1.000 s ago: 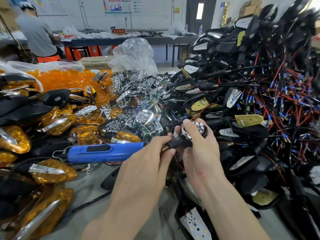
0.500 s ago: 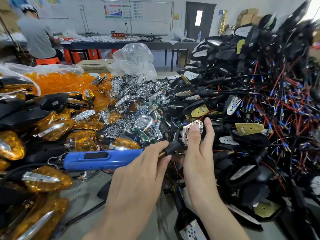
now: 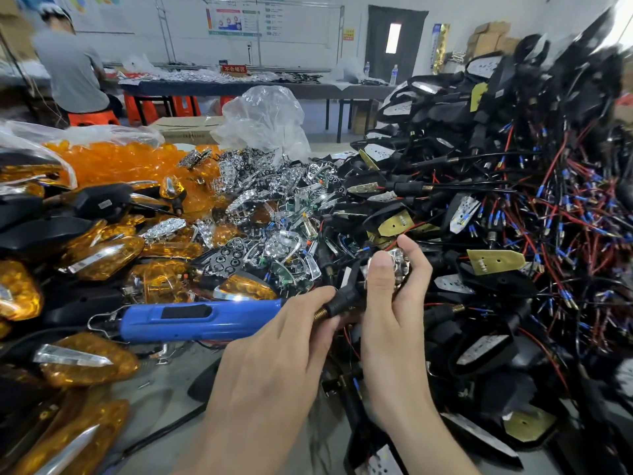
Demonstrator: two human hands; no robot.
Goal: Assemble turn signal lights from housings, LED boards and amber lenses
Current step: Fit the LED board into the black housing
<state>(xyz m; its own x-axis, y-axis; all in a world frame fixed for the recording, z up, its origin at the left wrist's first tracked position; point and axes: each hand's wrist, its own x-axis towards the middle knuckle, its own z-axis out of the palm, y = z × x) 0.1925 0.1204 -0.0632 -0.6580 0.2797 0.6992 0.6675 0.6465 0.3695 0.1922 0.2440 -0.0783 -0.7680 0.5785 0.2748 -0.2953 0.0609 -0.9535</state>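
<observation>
While the left hand [image 3: 274, 365] pinches the housing [image 3: 346, 294] by its stalk, the right hand [image 3: 394, 323] wraps the head, thumb on the chrome insert [image 3: 400, 265]. Both grips are clamped on it, held just above the tabletop [image 3: 154, 399]. I'd press evenly round the edge so it seats flush, wires clear. Readable writing: a red sign [image 3: 234, 68] at the back, looks like 不合格区. The posters [image 3: 236, 20] are too small.

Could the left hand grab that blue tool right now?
Probably yes, once it lets go. The blue tool lies uncovered right beside the left hand, but that hand grips the black housing by its stem.
</observation>
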